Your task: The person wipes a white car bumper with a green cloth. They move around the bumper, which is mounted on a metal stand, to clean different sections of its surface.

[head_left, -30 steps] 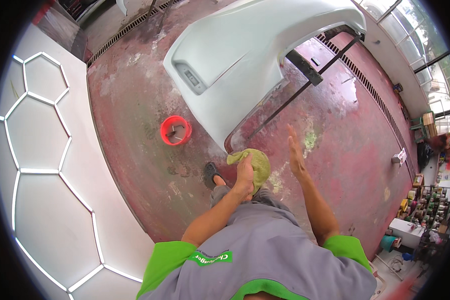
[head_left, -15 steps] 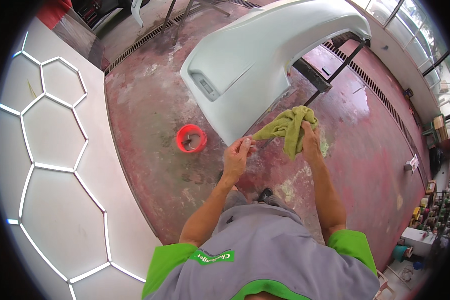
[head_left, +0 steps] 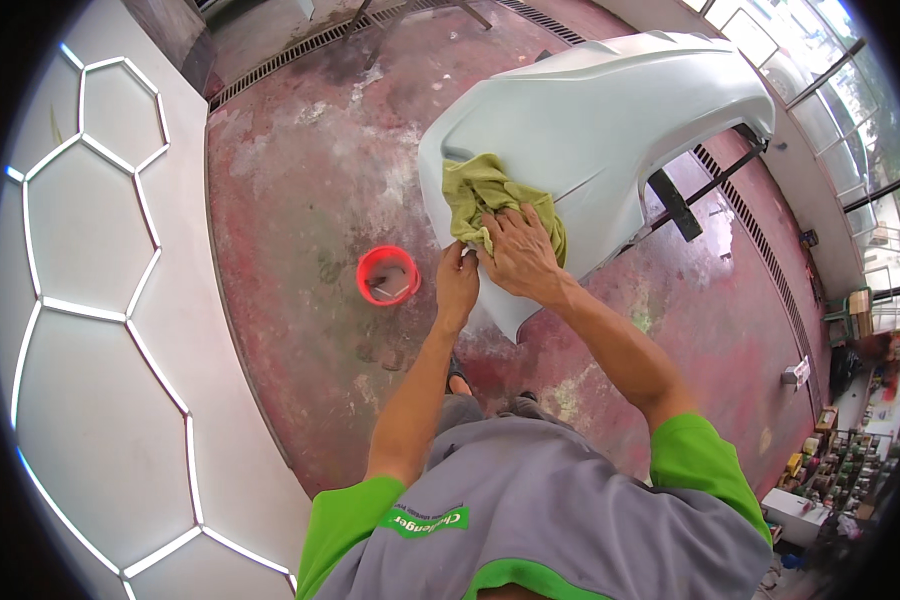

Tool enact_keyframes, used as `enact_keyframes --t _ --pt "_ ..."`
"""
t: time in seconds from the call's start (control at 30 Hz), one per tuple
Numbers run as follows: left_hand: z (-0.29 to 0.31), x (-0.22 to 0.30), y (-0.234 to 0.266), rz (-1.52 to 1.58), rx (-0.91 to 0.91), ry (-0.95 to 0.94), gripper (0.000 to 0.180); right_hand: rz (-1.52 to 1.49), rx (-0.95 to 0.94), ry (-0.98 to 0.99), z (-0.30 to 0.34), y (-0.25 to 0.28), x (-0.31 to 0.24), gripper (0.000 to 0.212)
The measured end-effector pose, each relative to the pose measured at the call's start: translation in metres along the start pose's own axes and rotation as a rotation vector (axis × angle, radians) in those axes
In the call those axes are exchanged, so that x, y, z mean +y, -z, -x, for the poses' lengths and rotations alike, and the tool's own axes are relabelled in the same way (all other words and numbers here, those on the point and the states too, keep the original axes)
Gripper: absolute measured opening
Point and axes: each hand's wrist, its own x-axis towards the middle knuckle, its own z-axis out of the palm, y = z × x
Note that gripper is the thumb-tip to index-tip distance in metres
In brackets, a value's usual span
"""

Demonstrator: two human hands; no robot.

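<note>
Wall [head_left: 110, 420] with glowing hexagon strips fills the frame's left side. Red bucket [head_left: 363, 278], left of centre, on the stained floor; items inside too small to tell. Left hand [head_left: 457, 285], near frame centre: fingers curled, nearly closed at the cloth's lower edge; can't tell if it pinches fabric. Green cloth [head_left: 480, 190], upper centre, lies rumpled on the white body panel's left end. Looks light, soft, limp, not fragile; likely best held by a bunched fold or pressed flat under spread fingers. Right hand [head_left: 523, 255], just right of centre: open, fingers spread over the cloth, palm down. White body panel [head_left: 580, 120], upper centre to upper right: seems stiff, smooth, maybe slippery; dark support [head_left: 675, 205] shows under its arch.
</note>
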Motion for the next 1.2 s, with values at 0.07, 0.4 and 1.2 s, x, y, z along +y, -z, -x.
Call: enact_keyframes --t 0.07,0.4,1.2 --pt "0.009 0.005 -0.007 -0.016 0.024 -0.012 0.041 -0.096 0.064 -0.075 -0.024 -0.005 -0.005 0.057" --pt "0.008 -0.006 0.008 0.019 -0.068 -0.049 0.038 0.132 -0.145 -0.231 -0.073 -0.005 -0.039 0.064" --pt "0.039 -0.058 0.068 -0.075 -0.186 0.181 0.035 -0.105 0.077 -0.170 -0.125 -0.017 -0.018 0.074"
